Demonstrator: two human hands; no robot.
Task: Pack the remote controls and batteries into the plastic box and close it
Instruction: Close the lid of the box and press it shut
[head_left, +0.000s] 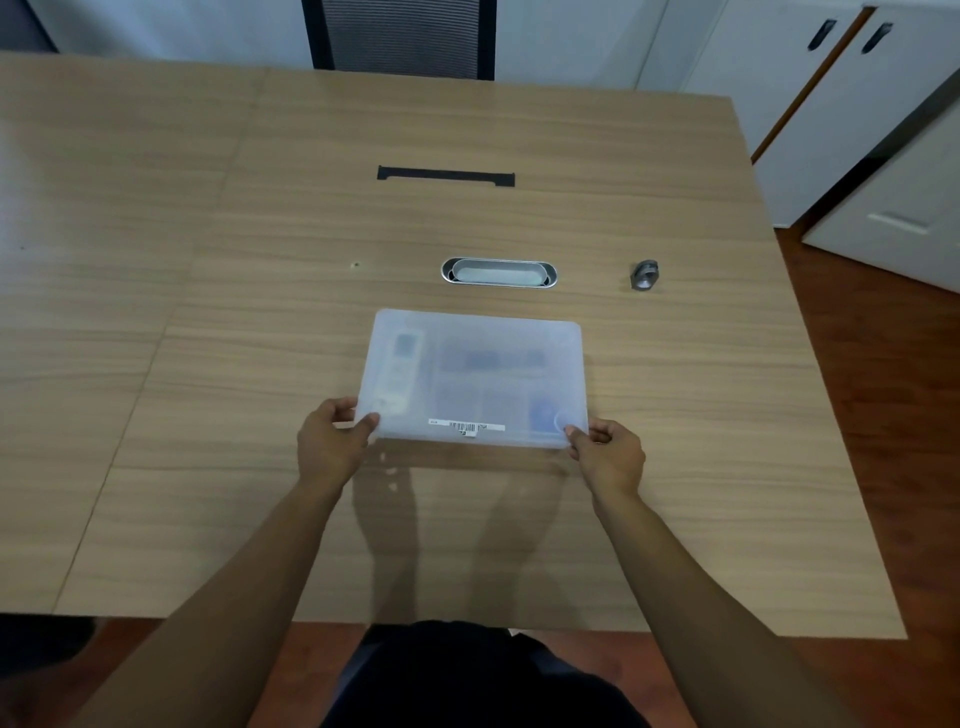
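A frosted plastic box (498, 332) lies flat on the wooden table with its lid down over it. Through the lid I make out a white remote control (399, 374) at the left, a dark remote (488, 359) in the middle and something blue (543, 415) at the near right. A barcode sticker (466, 426) runs along the near edge. My left hand (332, 441) pinches the near left corner of the lid. My right hand (608, 452) pinches the near right corner. The batteries cannot be told apart through the plastic.
An oval metal cable grommet (498, 273) sits just beyond the box. A small grey metal object (644, 274) stands to the right of it. A black slot (445, 175) lies farther back, with an office chair (400, 36) behind the table and white cabinets (831, 104) at the right.
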